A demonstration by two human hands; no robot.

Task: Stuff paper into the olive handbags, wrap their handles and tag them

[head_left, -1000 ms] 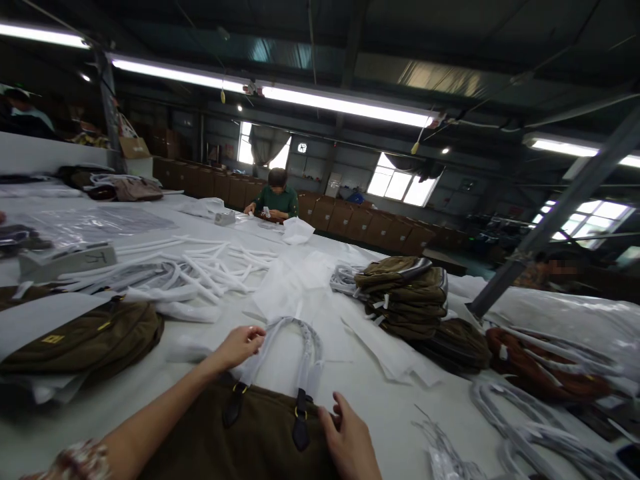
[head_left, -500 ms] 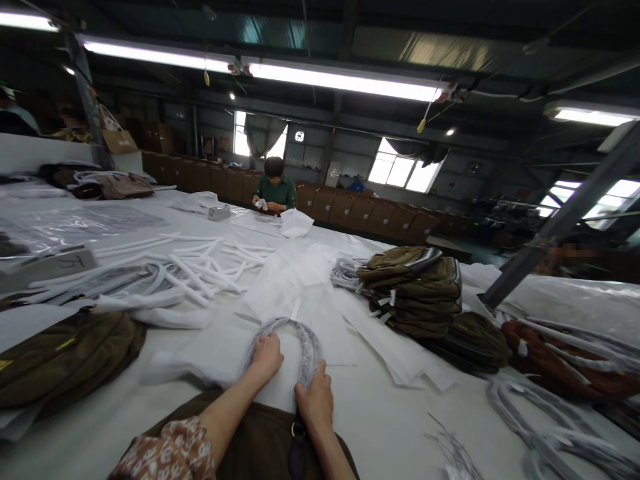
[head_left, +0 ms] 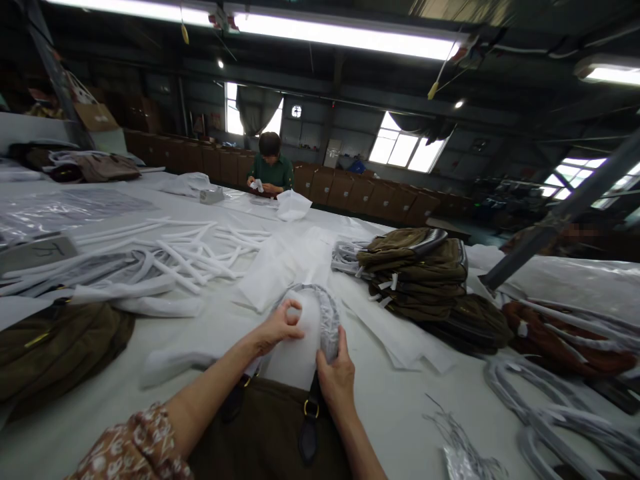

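Observation:
An olive-brown bag (head_left: 273, 427) lies at the table's near edge, its wrapped handle (head_left: 329, 320) arching away from me. My right hand (head_left: 337, 373) grips the right side of this handle, low down above a gold ring and dark leather tab. Beside the left part of the arch is my left hand (head_left: 280, 327), its thumb and fingers curled towards each other in a pinch; whatever is between the fingertips is too small to make out. White sheeting lies under the handle.
Olive bags (head_left: 415, 280) are stacked to the right, near a brown bag (head_left: 565, 340). White padded strips (head_left: 185, 263) lie at the left, beyond another olive bag (head_left: 75, 347). Loose wrapped handles (head_left: 545, 413) are at the lower right. Across the table sits a person (head_left: 270, 170) in green.
My left hand has come off the handle's left side and curled inside the arch. The handle and my right hand have shifted right, and more of the bag shows.

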